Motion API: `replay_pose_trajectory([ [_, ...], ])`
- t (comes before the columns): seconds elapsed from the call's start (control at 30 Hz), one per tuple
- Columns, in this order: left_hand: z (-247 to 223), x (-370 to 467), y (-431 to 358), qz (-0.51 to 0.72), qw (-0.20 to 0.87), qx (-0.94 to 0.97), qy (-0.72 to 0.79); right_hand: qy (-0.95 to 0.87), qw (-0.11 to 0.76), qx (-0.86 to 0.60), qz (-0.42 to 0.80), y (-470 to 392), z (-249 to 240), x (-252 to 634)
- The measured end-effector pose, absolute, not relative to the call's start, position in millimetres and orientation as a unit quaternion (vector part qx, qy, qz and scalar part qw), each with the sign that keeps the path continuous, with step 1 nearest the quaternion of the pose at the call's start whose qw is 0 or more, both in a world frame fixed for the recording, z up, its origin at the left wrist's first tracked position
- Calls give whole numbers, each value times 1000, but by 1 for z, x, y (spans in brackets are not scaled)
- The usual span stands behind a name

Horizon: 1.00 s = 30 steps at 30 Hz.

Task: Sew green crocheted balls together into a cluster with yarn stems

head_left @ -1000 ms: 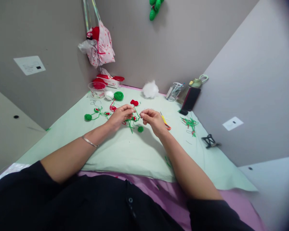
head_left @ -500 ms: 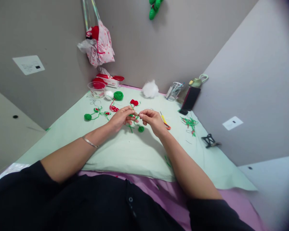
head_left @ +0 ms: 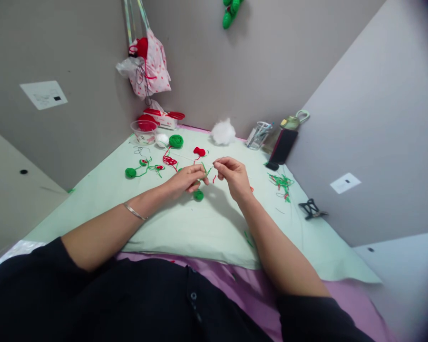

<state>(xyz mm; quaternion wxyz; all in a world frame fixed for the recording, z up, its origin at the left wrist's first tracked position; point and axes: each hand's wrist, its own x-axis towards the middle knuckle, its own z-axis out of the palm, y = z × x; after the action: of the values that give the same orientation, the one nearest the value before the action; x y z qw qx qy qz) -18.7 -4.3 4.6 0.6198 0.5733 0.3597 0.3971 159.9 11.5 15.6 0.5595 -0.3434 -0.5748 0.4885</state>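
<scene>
My left hand (head_left: 187,181) is closed around green yarn, with strands sticking up past its fingertips. Just below its fingers sits a small green yarn ball (head_left: 198,195). A short green yarn strand (head_left: 209,170) slants from the left fingers toward my right hand (head_left: 232,176), whose thumb and forefinger pinch its thin end; whether a needle is there too is too small to tell. Behind the hands lies a small red knitted piece (head_left: 199,152). A red yarn scrap (head_left: 214,179) shows between the hands.
Around the table (head_left: 185,232) are a green yarn ball (head_left: 176,141), red yarn (head_left: 170,160), white stuffing (head_left: 223,132), a clear tub (head_left: 144,135), a pen cup (head_left: 258,135), a phone (head_left: 284,146), green yarn scraps (head_left: 281,181) and a black clip (head_left: 311,209). A dotted bag (head_left: 157,64) hangs on the wall.
My hands have drawn apart, the right one moving slightly right and up, opening a gap spanned by green yarn. The small green ball has shifted left, beneath my left hand.
</scene>
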Motion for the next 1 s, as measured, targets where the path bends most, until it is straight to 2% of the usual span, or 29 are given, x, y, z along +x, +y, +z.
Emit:
replay_pose_trajectory([
  [0.3, 2, -19, -4, 405, 624, 581, 331, -564, 590, -352, 459, 16, 16, 164],
  [0.67, 7, -22, -7, 301, 653, 641, 267, -635, 601, -390, 288, 22, 3, 166],
  [0.83, 7, -19, -10, 278, 649, 646, 290, -610, 565, -383, 402, 21, 9, 166],
  [1.0, 2, -17, -8, 392, 616, 588, 347, -576, 544, -364, 490, 13, 17, 163],
])
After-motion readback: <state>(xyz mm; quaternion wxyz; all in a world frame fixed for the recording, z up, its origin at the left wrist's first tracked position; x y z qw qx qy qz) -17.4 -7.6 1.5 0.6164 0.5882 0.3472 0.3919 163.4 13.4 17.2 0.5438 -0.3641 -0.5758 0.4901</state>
